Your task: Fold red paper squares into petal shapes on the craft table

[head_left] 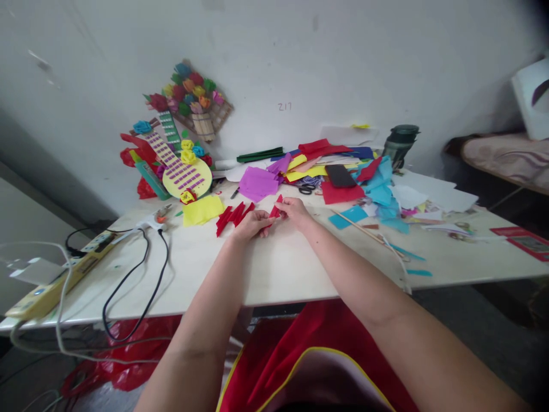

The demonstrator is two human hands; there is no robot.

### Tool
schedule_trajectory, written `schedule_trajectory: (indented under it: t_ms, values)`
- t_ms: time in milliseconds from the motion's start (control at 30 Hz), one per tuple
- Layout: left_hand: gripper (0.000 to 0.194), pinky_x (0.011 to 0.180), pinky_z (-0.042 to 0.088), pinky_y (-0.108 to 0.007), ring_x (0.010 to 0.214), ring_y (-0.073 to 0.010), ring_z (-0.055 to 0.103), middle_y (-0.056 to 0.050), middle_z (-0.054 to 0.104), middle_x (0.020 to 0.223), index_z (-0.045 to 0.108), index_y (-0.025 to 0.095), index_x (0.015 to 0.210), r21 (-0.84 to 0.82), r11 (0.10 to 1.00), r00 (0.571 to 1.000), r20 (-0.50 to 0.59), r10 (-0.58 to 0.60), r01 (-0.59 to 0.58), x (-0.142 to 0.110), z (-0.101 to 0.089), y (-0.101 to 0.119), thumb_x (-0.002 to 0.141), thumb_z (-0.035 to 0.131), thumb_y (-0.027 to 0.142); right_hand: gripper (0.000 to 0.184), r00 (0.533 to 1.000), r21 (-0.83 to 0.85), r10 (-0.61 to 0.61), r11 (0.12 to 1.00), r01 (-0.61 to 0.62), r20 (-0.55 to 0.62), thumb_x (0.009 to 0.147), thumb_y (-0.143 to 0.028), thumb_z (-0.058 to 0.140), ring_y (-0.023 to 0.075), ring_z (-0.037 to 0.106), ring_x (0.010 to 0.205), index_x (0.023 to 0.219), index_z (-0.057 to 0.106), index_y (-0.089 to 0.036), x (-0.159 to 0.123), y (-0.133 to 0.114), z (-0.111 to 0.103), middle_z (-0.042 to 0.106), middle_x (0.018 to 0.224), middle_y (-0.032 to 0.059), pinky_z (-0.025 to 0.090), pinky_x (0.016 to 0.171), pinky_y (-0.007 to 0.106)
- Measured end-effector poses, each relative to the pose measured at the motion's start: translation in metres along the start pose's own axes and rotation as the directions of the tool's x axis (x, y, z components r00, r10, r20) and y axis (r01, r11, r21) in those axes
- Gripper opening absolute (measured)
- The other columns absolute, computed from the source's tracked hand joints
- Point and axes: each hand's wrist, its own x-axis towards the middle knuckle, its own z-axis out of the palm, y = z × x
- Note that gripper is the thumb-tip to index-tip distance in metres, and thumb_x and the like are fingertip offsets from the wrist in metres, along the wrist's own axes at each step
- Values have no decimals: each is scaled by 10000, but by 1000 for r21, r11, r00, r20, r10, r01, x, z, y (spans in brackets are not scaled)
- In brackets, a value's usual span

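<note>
Between my two hands, near the middle of the white table point(291, 269), is a small red strip of paper point(275, 209). My left hand point(254, 224) pinches its lower end, fingers closed. My right hand point(293, 210) grips the upper part between thumb and fingers. Just left of my left hand lie several folded red paper strips point(234, 216) in a zigzag row. A yellow paper sheet point(203, 210) lies farther left, and purple paper point(258, 183) sits behind my hands. Small details of the held strip are hidden by my fingers.
Behind lie black-handled scissors point(307, 189), a dark phone point(340, 176) and heaped coloured paper point(317, 150). A dark bottle point(400, 146) stands back right. At left are a paper-flower guitar point(187, 174), a glue gun point(154, 220) with cables and a yellow power strip point(64, 280). A thin stick point(358, 227) lies right.
</note>
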Motion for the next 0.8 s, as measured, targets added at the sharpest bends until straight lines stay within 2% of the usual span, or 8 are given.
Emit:
schedule_trajectory:
  t_ms: [133,233,333,433,500,600,800]
  values:
    - [365,488,424,-220,485,-102,558,-42,636,609,547,134,776,-25,999,999,0,48,-48,0,2,1,741,633,487,211,996,-7,-19,1000,20,84,642,-301,656,70,428,392,538,542,-157,1,3,-3,491,419,-41,342,409,204]
    - [365,485,405,-221,474,-95,534,-30,619,591,569,122,789,-39,994,994,-46,99,-101,3,2,-2,734,641,476,233,989,-55,-23,998,31,146,617,-337,670,74,419,410,531,543,-162,0,5,-3,468,425,-47,331,419,213]
    - [343,460,360,-215,457,-89,502,-18,599,564,582,123,774,40,994,988,-117,103,-99,5,1,-5,718,657,453,274,985,-132,-52,988,74,166,621,-349,658,77,395,410,486,496,-174,-1,6,-2,432,418,-54,316,432,229]
    - [310,455,336,-214,458,-88,479,-3,563,524,578,134,718,124,990,984,-160,79,-60,6,0,-7,710,661,433,303,979,-294,-134,939,176,155,651,-332,626,78,360,422,450,454,-183,0,8,-1,381,406,-60,299,457,235]
    - [301,445,316,-215,443,-84,452,7,533,498,561,142,668,156,987,984,-168,66,-40,6,0,-6,713,653,425,309,963,-449,-234,852,270,137,662,-302,619,80,346,454,440,440,-183,1,9,0,375,421,-57,284,483,234]
    - [300,425,285,-216,419,-79,422,16,506,473,536,152,636,180,983,984,-167,62,-32,6,1,-5,729,632,420,303,912,-649,-379,656,385,158,684,-277,623,92,372,521,454,455,-176,1,8,1,455,496,-33,279,529,239]
    - [268,451,335,-217,443,-86,446,17,511,494,525,155,640,158,987,989,-133,60,-39,5,1,-2,727,636,383,235,822,-792,-473,344,505,318,803,-236,523,140,498,664,585,584,-174,-10,-1,3,620,721,49,303,599,264]
